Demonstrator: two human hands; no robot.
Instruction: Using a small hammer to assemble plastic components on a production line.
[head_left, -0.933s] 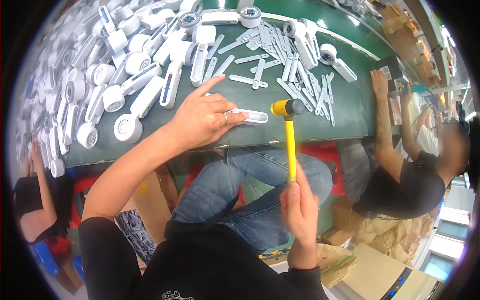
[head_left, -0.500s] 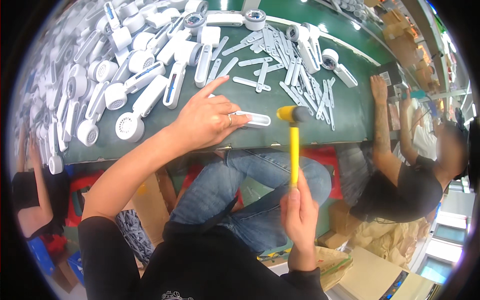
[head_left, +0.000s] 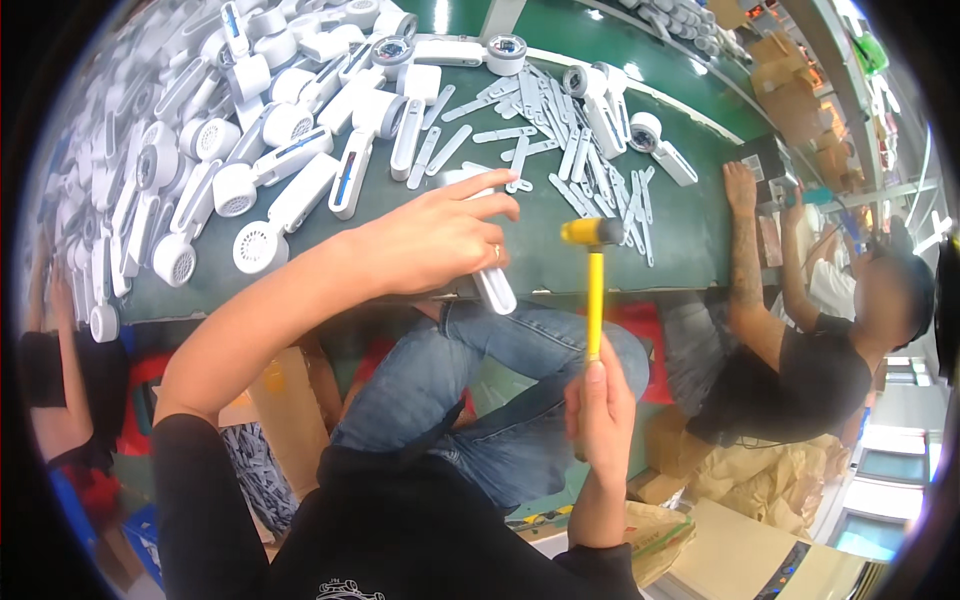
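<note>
My left hand [head_left: 445, 238] is closed around a white long-handled unit [head_left: 495, 291] over the table's near edge. Its rounded handle end points toward me, and my palm and fingers hide much of the rest. In my right hand [head_left: 604, 415] is a mallet [head_left: 595, 295] with a yellow handle and a yellow-and-dark head. The mallet stands upright, its head to the right of the white unit and apart from it. Beyond my left hand lie loose flat grey strips [head_left: 560, 110], some bunched in a pile.
Many white units with round grilled heads [head_left: 262, 247] heap the left of the green table [head_left: 400, 277]. More stand at the back right. A co-worker in black [head_left: 800, 385] sits at right, another person at left. Cardboard boxes [head_left: 725, 545] lie beside me.
The white unit in my left hand has turned from lying sideways to pointing toward me, and its end has come nearer. My right hand still grips the mallet, almost unmoved.
</note>
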